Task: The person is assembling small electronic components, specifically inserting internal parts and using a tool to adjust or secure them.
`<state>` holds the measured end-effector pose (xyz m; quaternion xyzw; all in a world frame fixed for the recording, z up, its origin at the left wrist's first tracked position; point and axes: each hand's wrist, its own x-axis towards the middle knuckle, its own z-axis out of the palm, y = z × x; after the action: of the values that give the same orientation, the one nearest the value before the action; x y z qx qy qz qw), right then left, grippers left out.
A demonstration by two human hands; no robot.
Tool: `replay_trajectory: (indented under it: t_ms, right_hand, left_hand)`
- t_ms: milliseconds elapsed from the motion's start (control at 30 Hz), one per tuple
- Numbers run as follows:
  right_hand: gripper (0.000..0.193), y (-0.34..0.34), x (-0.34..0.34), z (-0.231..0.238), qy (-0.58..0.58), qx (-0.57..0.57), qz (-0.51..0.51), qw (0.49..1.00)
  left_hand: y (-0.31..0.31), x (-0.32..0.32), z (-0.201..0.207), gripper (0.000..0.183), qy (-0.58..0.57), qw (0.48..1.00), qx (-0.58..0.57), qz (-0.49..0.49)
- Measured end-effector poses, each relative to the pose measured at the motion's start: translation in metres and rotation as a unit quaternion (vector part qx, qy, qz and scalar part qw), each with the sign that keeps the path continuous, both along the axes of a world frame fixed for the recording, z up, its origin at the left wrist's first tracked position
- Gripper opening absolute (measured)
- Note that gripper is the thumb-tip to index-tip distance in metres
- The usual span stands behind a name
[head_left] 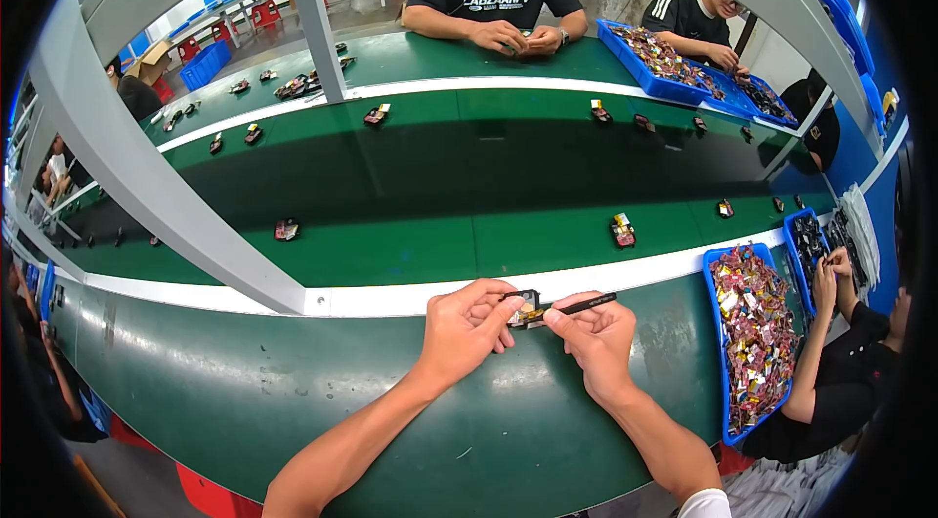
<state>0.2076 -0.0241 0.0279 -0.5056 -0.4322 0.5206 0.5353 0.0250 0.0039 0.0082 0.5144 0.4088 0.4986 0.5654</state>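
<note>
My left hand point(467, 327) grips a small black electronic housing point(529, 301) between thumb and fingers, just above the near green worktop. Its inside shows a pale round part and some yellow. In my right hand point(598, 340) is a pair of slim black tweezers point(589, 302), held like a pen. Their wide end points out to the right, and the narrow end meets the housing. My fingers partly cover the tips, so exact contact is hidden.
Beyond the white rail, a green conveyor belt point(410, 249) carries spaced small housings point(623, 231). To my right stands a blue tray point(725, 352) full of red-and-white wired parts. A grey post point(186, 171) slants down at left. Co-workers sit opposite and at right.
</note>
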Motion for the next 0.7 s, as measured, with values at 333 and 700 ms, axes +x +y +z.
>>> replay_trajectory:
  t_ms: [333, 700]
  right_hand:
    - [0.014, 0.002, -0.002, -0.005, 0.006, 0.027, 0.003, 1.000]
    - [0.012, 0.002, -0.001, -0.015, -0.060, 0.146, -0.003, 0.987]
  left_hand:
    - [0.003, -0.006, -0.003, 0.019, -0.018, 0.999, -0.027, -0.020]
    - [0.004, -0.008, -0.004, 0.020, -0.046, 0.997, -0.039, -0.043]
